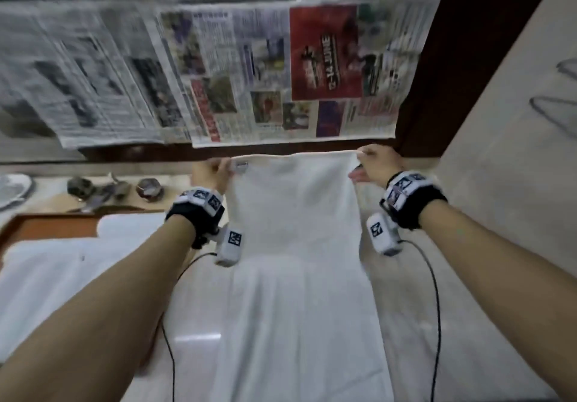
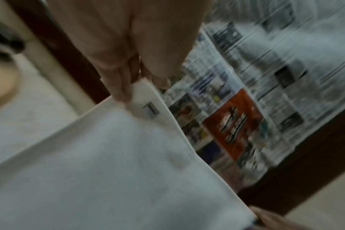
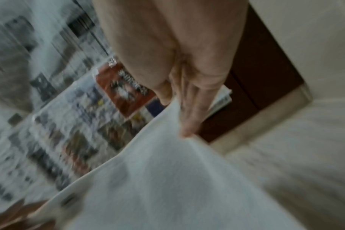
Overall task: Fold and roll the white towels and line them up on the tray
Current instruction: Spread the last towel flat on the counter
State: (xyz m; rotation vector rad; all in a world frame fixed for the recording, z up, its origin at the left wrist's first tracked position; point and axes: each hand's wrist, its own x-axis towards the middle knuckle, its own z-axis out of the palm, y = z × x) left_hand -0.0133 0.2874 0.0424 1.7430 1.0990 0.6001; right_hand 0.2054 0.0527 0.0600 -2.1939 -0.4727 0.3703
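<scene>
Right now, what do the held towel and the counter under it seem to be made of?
White towel: soft woven cloth, probably cotton; matte, drapes and creases from both hands' pinch, with a sewn label.
Counter: pale polished stone or tile, probably; it mirrors a light patch.

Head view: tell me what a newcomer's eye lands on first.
The white towel at centre, held up by its two top corners: the left hand pinches the corner with the small label, the right hand the other. Behind it, newspaper with a red advert hangs over the dark wood. At lower left, more white cloth lies on a brown tray.
</scene>
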